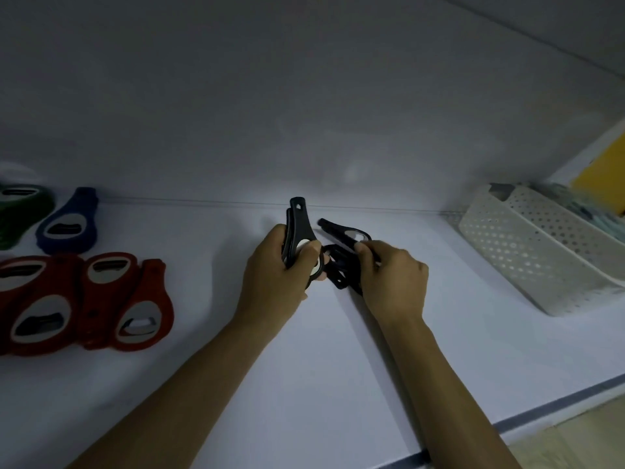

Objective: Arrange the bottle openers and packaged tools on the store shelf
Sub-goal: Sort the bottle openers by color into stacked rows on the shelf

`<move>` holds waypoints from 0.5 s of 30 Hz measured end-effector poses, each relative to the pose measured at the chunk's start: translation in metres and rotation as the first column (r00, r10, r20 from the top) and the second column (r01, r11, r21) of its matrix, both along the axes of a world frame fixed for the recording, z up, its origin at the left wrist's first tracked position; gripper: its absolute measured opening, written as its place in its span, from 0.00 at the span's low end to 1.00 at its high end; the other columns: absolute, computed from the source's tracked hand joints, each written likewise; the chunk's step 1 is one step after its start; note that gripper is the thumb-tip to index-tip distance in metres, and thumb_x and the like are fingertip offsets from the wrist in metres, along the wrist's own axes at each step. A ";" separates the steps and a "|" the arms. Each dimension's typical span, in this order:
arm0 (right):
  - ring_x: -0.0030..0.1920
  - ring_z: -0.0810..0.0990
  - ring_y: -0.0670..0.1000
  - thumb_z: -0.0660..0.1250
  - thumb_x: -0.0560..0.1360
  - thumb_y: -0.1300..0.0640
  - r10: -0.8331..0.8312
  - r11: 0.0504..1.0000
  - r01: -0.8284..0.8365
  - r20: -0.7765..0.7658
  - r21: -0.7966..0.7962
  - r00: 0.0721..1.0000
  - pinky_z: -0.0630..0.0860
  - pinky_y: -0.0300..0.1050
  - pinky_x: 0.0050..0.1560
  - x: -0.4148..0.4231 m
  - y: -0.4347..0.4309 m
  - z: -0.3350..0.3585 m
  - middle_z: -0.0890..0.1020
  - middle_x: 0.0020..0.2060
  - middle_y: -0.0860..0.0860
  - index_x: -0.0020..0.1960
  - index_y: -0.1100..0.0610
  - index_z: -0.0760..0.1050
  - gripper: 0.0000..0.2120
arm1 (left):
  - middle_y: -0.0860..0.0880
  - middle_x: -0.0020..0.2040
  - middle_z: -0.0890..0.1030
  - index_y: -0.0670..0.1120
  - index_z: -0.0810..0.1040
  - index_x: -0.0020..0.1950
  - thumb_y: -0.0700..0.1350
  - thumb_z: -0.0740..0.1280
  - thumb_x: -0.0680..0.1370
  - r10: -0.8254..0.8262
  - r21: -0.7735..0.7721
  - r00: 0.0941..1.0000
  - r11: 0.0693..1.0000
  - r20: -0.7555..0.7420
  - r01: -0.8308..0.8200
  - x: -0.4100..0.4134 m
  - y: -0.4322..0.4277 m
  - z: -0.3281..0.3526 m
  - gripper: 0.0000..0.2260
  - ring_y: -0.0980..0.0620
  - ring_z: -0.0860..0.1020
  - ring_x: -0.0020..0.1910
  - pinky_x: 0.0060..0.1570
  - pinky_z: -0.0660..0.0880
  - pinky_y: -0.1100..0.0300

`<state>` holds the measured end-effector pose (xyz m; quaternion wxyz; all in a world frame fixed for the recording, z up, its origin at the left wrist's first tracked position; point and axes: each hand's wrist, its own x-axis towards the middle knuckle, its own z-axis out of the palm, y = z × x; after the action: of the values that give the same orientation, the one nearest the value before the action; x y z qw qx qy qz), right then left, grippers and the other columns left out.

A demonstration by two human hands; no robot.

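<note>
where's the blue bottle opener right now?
Head view: the blue bottle opener lies flat at the far left of the shelf, near the back wall, just right of the green opener and behind the red openers.

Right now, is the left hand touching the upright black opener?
Touching. The head view shows the left hand gripping the upright black opener, fingers curled round its wide end.

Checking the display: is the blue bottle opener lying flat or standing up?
Lying flat: the blue bottle opener rests face up on the shelf, metal opening showing.
</note>
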<state>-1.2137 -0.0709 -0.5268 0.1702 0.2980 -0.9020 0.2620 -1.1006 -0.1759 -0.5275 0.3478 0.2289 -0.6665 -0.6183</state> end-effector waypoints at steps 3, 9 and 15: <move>0.41 0.78 0.57 0.58 0.80 0.52 0.015 0.980 -0.011 0.021 -0.201 1.000 0.74 0.53 0.49 0.001 -0.001 0.003 0.82 0.37 0.51 0.42 0.59 0.79 0.17 | 0.52 0.42 0.83 0.48 0.72 0.47 0.42 0.62 0.79 -0.019 0.057 0.999 0.998 -0.032 0.021 0.002 0.000 0.002 0.02 0.56 0.83 0.36 0.27 0.73 0.65; 0.42 0.80 0.42 0.62 0.80 0.56 0.265 0.791 -0.178 0.067 -0.585 0.962 0.73 0.34 0.40 0.022 -0.003 0.014 0.84 0.43 0.45 0.52 0.54 0.83 0.10 | 0.52 0.41 0.83 0.53 0.71 0.50 0.44 0.58 0.81 -0.033 0.099 0.999 0.994 -0.035 0.036 0.002 0.003 0.004 0.05 0.54 0.83 0.38 0.31 0.74 0.63; 0.41 0.79 0.48 0.61 0.75 0.59 0.658 0.686 -0.670 -0.151 -0.283 0.737 0.74 0.46 0.46 0.043 -0.020 0.009 0.83 0.38 0.50 0.47 0.61 0.82 0.12 | 0.56 0.37 0.77 0.49 0.71 0.51 0.61 0.60 0.77 0.033 0.054 0.999 0.998 -0.039 -0.031 0.003 0.001 0.004 0.16 0.57 0.78 0.39 0.43 0.75 0.59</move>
<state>-1.1712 -0.0911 -0.5175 0.1262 0.5773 -0.6746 0.4424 -1.0976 -0.1751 -0.5238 0.3645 0.2364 -0.6391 -0.6346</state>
